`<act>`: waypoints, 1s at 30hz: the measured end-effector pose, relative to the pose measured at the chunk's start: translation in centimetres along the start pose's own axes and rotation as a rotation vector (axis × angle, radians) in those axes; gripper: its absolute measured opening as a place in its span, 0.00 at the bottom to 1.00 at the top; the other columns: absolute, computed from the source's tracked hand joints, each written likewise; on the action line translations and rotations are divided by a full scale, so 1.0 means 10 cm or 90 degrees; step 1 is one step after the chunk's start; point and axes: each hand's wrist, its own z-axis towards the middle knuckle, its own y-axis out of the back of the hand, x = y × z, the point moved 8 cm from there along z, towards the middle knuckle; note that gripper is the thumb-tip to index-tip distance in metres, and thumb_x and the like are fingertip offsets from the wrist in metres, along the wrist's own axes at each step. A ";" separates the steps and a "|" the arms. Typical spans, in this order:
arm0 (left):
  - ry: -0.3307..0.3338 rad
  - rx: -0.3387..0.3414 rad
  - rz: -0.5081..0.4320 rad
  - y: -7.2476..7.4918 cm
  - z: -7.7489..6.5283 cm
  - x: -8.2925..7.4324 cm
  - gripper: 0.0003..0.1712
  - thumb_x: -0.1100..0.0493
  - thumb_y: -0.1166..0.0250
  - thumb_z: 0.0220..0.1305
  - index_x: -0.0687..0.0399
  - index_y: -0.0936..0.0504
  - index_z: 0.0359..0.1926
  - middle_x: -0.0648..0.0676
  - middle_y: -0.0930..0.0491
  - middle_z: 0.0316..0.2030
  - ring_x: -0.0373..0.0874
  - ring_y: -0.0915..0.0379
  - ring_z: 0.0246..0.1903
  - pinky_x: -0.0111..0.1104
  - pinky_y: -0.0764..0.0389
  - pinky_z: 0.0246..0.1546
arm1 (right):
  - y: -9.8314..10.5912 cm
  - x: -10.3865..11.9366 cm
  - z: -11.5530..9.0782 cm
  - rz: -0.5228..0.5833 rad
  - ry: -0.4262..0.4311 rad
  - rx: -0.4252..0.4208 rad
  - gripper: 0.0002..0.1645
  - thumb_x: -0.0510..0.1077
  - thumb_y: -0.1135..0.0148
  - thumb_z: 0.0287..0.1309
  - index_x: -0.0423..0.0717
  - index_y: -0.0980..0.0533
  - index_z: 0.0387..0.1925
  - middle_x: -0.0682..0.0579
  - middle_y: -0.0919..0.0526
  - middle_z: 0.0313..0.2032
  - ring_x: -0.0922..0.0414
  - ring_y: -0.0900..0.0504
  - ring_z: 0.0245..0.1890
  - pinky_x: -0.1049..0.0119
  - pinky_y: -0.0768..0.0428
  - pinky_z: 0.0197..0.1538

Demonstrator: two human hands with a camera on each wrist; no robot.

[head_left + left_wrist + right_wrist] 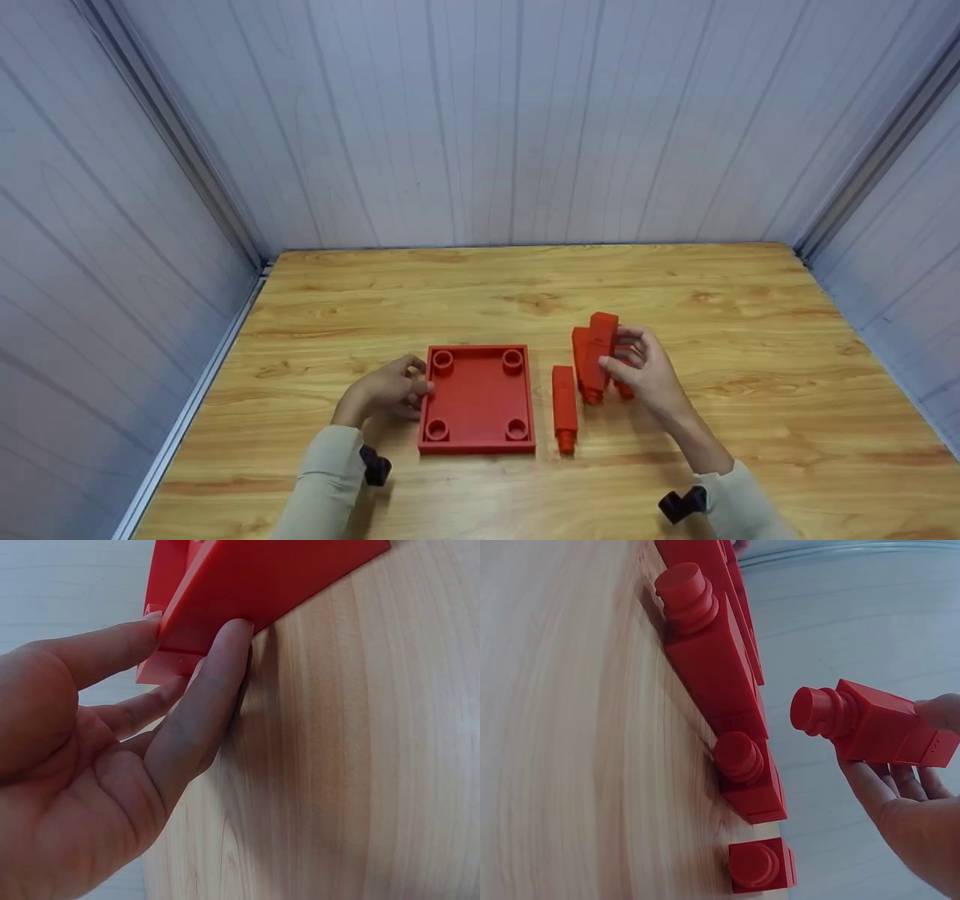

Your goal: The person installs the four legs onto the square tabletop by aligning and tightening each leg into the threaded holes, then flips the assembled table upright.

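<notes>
A square red tray-like panel with a raised rim and a round socket at each corner lies on the table. My left hand pinches its left rim, the thumb on the rim and fingers against the outer wall. Held in my right hand is a red square leg with a ridged round peg at one end, raised off the table and tilted. Another red leg lies between the panel and that hand. Two more, a leg and a leg, are partly hidden behind the held one.
The wood-grain table runs back to a pale panelled wall. Side walls stand at the left and right. Both wrists wear a black device, seen on the left and right cuffs.
</notes>
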 end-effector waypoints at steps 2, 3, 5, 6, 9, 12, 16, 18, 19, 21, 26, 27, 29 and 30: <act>-0.001 -0.001 0.004 0.00 0.00 -0.01 0.23 0.62 0.41 0.67 0.62 0.37 0.59 0.59 0.24 0.37 0.47 0.24 0.32 0.39 0.16 0.34 | -0.02 0.00 0.01 -0.005 0.003 0.000 0.32 0.33 0.37 0.57 0.38 0.41 0.60 0.44 0.30 0.54 0.58 0.24 0.50 0.70 0.19 0.47; -0.002 -0.001 0.005 0.00 0.00 -0.01 0.23 0.62 0.41 0.67 0.62 0.37 0.59 0.59 0.24 0.37 0.48 0.25 0.32 0.39 0.16 0.34 | -0.04 0.01 0.01 -0.007 0.005 -0.001 0.32 0.33 0.37 0.57 0.38 0.41 0.60 0.44 0.29 0.54 0.58 0.24 0.50 0.70 0.19 0.47; 0.002 -0.003 0.005 0.00 0.00 -0.01 0.23 0.62 0.41 0.67 0.61 0.36 0.59 0.59 0.24 0.37 0.48 0.25 0.32 0.39 0.16 0.34 | -0.06 0.01 0.02 -0.010 0.009 -0.005 0.32 0.32 0.37 0.57 0.37 0.40 0.59 0.42 0.29 0.54 0.57 0.24 0.49 0.70 0.19 0.46; 0.001 -0.006 0.008 0.01 -0.01 -0.01 0.23 0.62 0.41 0.67 0.62 0.36 0.59 0.59 0.24 0.37 0.48 0.25 0.32 0.39 0.16 0.34 | -0.08 0.01 0.02 -0.010 0.011 -0.004 0.32 0.32 0.37 0.57 0.37 0.40 0.59 0.42 0.29 0.54 0.57 0.24 0.49 0.70 0.19 0.46; 0.004 -0.012 0.010 0.01 -0.01 0.00 0.22 0.62 0.42 0.67 0.61 0.36 0.59 0.59 0.24 0.36 0.48 0.25 0.32 0.39 0.16 0.33 | -0.14 0.01 0.03 -0.004 0.018 -0.001 0.31 0.31 0.37 0.56 0.37 0.40 0.59 0.41 0.29 0.54 0.55 0.24 0.49 0.69 0.19 0.46; 0.008 -0.018 0.008 0.02 -0.01 0.00 0.22 0.63 0.42 0.67 0.60 0.35 0.59 0.59 0.24 0.36 0.48 0.25 0.32 0.39 0.16 0.33 | -0.21 0.00 0.03 0.008 0.032 0.010 0.31 0.30 0.37 0.56 0.38 0.39 0.59 0.41 0.28 0.54 0.53 0.25 0.51 0.67 0.19 0.47; 0.016 -0.021 0.009 0.02 -0.01 0.02 0.22 0.62 0.42 0.67 0.59 0.35 0.59 0.59 0.24 0.36 0.48 0.24 0.32 0.39 0.16 0.33 | -0.30 -0.01 0.04 0.019 0.046 0.019 0.31 0.30 0.37 0.55 0.38 0.38 0.58 0.43 0.28 0.54 0.52 0.26 0.51 0.67 0.19 0.48; 0.019 -0.024 0.016 0.02 0.00 0.03 0.21 0.62 0.42 0.67 0.59 0.35 0.59 0.59 0.24 0.36 0.48 0.24 0.33 0.39 0.16 0.33 | -0.35 -0.02 0.04 0.013 0.044 0.021 0.31 0.31 0.36 0.55 0.38 0.38 0.58 0.43 0.28 0.54 0.53 0.25 0.52 0.67 0.20 0.48; 0.019 -0.025 0.019 0.03 0.00 0.03 0.21 0.62 0.42 0.67 0.58 0.34 0.59 0.59 0.23 0.36 0.48 0.24 0.33 0.39 0.16 0.34 | -0.38 -0.03 0.04 0.006 0.043 0.022 0.31 0.31 0.36 0.55 0.39 0.38 0.58 0.44 0.29 0.54 0.54 0.26 0.52 0.68 0.20 0.49; 0.016 -0.023 0.020 0.02 0.00 0.03 0.21 0.62 0.42 0.67 0.59 0.35 0.59 0.59 0.23 0.36 0.48 0.24 0.33 0.39 0.16 0.34 | -0.42 -0.05 0.05 -0.007 0.040 0.023 0.31 0.32 0.35 0.55 0.39 0.38 0.58 0.44 0.28 0.54 0.54 0.26 0.52 0.69 0.21 0.49; 0.008 -0.005 -0.003 0.00 -0.01 0.02 0.22 0.62 0.42 0.67 0.60 0.37 0.59 0.58 0.24 0.37 0.47 0.24 0.31 0.40 0.16 0.35 | -0.51 -0.08 0.06 -0.013 0.036 0.028 0.32 0.34 0.34 0.54 0.40 0.37 0.58 0.43 0.27 0.54 0.52 0.26 0.52 0.68 0.20 0.48; 0.008 -0.003 -0.008 0.00 -0.01 0.02 0.22 0.62 0.42 0.67 0.60 0.37 0.60 0.58 0.24 0.37 0.47 0.24 0.31 0.40 0.16 0.35 | -0.53 -0.08 0.06 -0.011 0.035 0.030 0.31 0.34 0.34 0.54 0.41 0.37 0.58 0.43 0.27 0.54 0.51 0.26 0.53 0.67 0.20 0.47; 0.011 -0.001 -0.013 0.00 -0.01 0.02 0.23 0.62 0.42 0.67 0.59 0.37 0.60 0.58 0.24 0.36 0.47 0.24 0.31 0.40 0.16 0.35 | -0.56 -0.07 0.07 -0.009 0.037 0.032 0.31 0.33 0.34 0.54 0.41 0.37 0.58 0.43 0.27 0.54 0.51 0.26 0.53 0.67 0.20 0.47; 0.012 -0.001 -0.013 0.00 -0.02 0.01 0.23 0.62 0.42 0.67 0.59 0.37 0.60 0.58 0.24 0.36 0.47 0.25 0.31 0.40 0.16 0.35 | -0.58 -0.06 0.07 -0.008 0.039 0.034 0.31 0.33 0.34 0.55 0.40 0.37 0.58 0.43 0.27 0.54 0.52 0.26 0.53 0.68 0.20 0.47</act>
